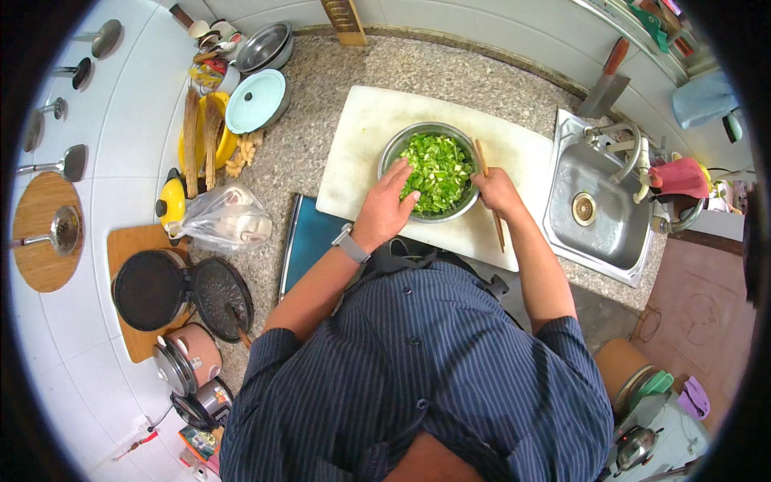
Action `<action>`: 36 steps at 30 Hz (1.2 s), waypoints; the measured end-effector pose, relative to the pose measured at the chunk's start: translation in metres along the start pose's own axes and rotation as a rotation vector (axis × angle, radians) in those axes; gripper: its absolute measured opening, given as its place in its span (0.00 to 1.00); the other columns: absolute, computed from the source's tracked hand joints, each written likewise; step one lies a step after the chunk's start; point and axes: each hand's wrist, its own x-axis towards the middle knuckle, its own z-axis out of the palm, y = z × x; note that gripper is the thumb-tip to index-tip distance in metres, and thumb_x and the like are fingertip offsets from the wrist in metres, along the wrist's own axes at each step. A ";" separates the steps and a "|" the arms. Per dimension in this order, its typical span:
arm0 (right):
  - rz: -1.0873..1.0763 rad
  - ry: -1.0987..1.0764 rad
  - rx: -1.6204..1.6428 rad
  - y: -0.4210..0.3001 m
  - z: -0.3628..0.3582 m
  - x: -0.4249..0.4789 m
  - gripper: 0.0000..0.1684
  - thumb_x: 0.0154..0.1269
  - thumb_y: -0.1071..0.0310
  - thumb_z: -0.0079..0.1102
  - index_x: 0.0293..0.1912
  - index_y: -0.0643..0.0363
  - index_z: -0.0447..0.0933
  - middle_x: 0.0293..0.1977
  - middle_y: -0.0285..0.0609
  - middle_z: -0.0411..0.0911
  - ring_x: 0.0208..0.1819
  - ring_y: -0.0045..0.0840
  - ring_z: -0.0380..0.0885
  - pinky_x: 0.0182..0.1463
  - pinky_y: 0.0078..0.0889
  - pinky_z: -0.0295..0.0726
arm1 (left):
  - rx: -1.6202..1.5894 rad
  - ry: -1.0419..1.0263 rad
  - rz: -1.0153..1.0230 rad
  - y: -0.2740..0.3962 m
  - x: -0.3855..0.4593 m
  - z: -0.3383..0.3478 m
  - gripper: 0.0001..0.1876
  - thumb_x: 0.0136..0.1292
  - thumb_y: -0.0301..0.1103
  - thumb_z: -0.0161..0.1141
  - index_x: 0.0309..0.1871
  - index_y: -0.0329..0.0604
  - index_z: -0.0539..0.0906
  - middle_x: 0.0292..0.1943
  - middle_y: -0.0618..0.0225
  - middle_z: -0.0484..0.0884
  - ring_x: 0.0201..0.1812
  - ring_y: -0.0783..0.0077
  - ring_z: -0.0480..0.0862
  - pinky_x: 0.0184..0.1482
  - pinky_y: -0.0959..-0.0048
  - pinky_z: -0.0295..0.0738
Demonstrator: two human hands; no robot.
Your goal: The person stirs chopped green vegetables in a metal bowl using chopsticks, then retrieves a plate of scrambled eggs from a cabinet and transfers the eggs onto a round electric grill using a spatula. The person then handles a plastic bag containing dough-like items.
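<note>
A steel bowl [393, 143] of chopped green vegetables [437, 172] stands on a white cutting board [355, 129]. My left hand [387, 205], with a watch on its wrist, lies over the bowl's near-left rim. Its thumb is apart from its extended fingers, and the fingertips reach over the greens. At the right rim, my right hand [499, 191] is closed around a pair of wooden chopsticks [480, 155]. They stick out above and below the fist, beside the bowl. Whether the right fingers also grip the rim is hidden.
A steel sink [566, 205] with a faucet [632, 144] lies right of the board. Behind it, a cleaver [602, 90] leans on the wall. Leftward are a lidded pale-blue pot [256, 102], a plastic bag [226, 217] and an open electric griddle [150, 289].
</note>
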 end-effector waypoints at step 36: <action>-0.565 0.191 0.046 -0.208 -0.019 -0.053 0.22 0.71 0.55 0.43 0.37 0.58 0.83 0.25 0.36 0.76 0.29 0.20 0.72 0.33 0.28 0.71 | -0.815 -0.162 -0.702 -0.092 -0.035 -0.083 0.13 0.68 0.27 0.44 0.46 0.27 0.77 0.29 0.55 0.84 0.23 0.68 0.85 0.23 0.77 0.80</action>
